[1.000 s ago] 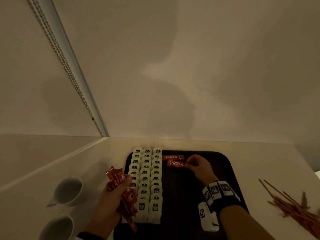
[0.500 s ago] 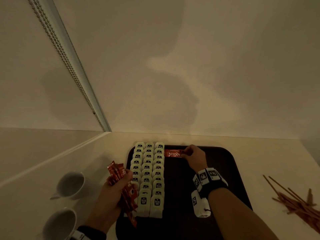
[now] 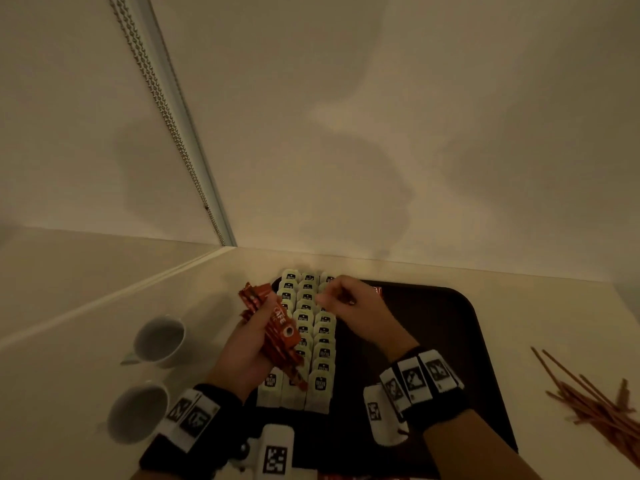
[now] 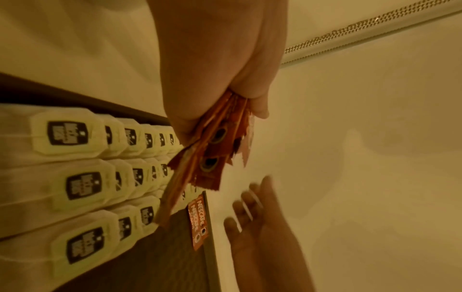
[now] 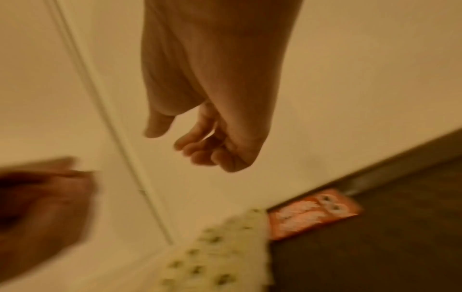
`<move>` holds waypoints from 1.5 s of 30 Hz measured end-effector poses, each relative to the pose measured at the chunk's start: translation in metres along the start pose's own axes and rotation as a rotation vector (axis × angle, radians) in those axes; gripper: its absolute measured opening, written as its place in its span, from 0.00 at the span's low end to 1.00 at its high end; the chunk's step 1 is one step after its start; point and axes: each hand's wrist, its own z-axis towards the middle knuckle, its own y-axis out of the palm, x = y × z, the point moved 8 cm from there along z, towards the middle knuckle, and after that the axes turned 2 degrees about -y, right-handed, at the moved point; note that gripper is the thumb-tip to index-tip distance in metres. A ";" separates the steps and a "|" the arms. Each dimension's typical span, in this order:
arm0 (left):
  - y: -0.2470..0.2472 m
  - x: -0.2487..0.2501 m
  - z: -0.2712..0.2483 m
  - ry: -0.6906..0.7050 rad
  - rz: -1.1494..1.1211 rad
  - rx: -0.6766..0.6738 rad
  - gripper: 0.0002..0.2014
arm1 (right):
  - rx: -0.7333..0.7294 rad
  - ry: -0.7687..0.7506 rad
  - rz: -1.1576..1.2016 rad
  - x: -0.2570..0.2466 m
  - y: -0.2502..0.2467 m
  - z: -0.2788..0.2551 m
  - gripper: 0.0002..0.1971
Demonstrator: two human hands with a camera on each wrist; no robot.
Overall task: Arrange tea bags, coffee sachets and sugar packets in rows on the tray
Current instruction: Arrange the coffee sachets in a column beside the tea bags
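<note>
The left hand [image 3: 247, 344] grips a fan of sachets [image 3: 273, 327] above the tea bags [image 3: 323, 344] on the tray [image 3: 450, 341], and a loose one could drop and scatter those rows, while the right hand [image 3: 358, 306], empty and loosely curled, has left the placed sachet [image 4: 198, 223] at the far edge and swung left.

I see two bare forearms, each wearing a black fabric wrist band [image 3: 427, 407] that carries white rectangular tiles printed with black square marker patterns. My left wrist band [image 3: 180, 434] shows two such tiles on top, with a white block [image 3: 275, 453] bearing another marker beside it. A white boxy unit [image 3: 375, 415] hangs off the right band's inner side.
</note>
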 end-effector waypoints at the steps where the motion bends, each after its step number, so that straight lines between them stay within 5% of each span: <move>1: 0.006 0.002 -0.001 0.011 0.006 -0.011 0.15 | -0.071 -0.055 0.013 -0.018 0.016 -0.007 0.08; 6: 0.020 0.009 -0.009 0.055 0.029 -0.034 0.24 | 0.005 -0.153 -0.015 -0.041 0.029 -0.019 0.08; 16: 0.013 0.001 -0.013 0.083 0.009 -0.080 0.08 | 0.072 -0.103 -0.014 -0.062 -0.021 -0.028 0.08; 21: 0.012 -0.006 -0.014 0.081 -0.019 -0.052 0.12 | 0.037 -0.037 0.105 -0.060 -0.026 -0.036 0.05; 25: 0.011 -0.008 -0.012 0.094 0.023 -0.042 0.14 | 0.052 0.022 0.097 -0.039 -0.037 -0.038 0.05; 31: -0.007 -0.004 -0.002 0.083 0.015 0.004 0.10 | 0.325 0.163 0.053 0.049 -0.094 -0.023 0.04; 37: -0.020 -0.004 0.001 0.075 0.011 0.041 0.09 | 0.245 0.345 -0.100 0.118 -0.082 -0.014 0.07; 45: -0.024 -0.003 -0.003 0.069 -0.001 0.044 0.08 | 0.310 0.389 -0.180 0.132 -0.071 0.000 0.06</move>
